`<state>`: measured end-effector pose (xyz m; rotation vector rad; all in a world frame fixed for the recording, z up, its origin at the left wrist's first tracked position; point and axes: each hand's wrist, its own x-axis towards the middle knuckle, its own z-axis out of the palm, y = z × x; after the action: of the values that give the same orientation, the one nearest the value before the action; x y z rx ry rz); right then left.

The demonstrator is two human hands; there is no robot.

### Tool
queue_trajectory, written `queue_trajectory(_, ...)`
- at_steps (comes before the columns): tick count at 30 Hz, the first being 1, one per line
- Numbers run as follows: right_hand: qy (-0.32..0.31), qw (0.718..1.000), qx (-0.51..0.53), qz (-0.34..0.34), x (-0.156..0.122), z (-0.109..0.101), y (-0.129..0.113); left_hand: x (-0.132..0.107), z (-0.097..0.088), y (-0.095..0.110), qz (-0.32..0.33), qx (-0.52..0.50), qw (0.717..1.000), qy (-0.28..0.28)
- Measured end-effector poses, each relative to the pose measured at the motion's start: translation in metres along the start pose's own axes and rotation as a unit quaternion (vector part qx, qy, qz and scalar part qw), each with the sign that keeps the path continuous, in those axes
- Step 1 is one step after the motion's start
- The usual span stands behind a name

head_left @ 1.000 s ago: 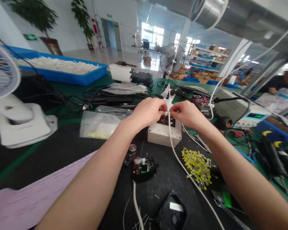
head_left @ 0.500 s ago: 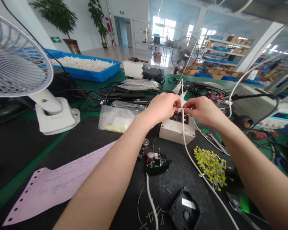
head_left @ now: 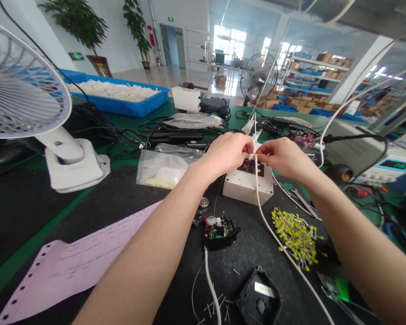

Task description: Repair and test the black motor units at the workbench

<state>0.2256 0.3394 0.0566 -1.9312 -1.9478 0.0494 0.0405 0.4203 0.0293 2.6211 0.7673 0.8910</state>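
My left hand (head_left: 230,151) and my right hand (head_left: 277,154) meet fingertip to fingertip, both closed in a pinch at the upper end of a white cable (head_left: 259,198). Fine wires seem to show between the fingers, though their ends are hidden. Just below stands a beige box (head_left: 246,189) with black and red terminals on top. Nearer me, an opened black housing (head_left: 219,243) holds a green circuit board, and a second white cable (head_left: 209,275) runs out of it. A black cover (head_left: 260,295) with a white label lies at the front.
Yellow-tipped pins (head_left: 296,239) lie heaped on the right, near a wrench (head_left: 304,201). Loose screws (head_left: 216,307) are scattered in front. A pink sheet (head_left: 77,262), a plastic bag (head_left: 162,169) and a white fan (head_left: 72,164) occupy the left. A power supply (head_left: 372,153) stands right.
The whole view has shifted slightly. Both hands stay pinched at the cable end above the box, with only small finger movement.
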Motion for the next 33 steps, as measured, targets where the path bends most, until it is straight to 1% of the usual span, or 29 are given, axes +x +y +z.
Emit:
queue_trajectory(11, -0.001, 1.0, -0.011, 0.001, -0.0007, -0.0009, -0.0013, 0.0003, -0.0002, 0.0003, 0.0, 0.002, 1.0, 0.004)
queue_trajectory(33, -0.001, 1.0, 0.002, -0.006, 0.0, 0.0005, 0.002, -0.0004, -0.001, 0.0015, 0.0, 0.001, 1.0, 0.002)
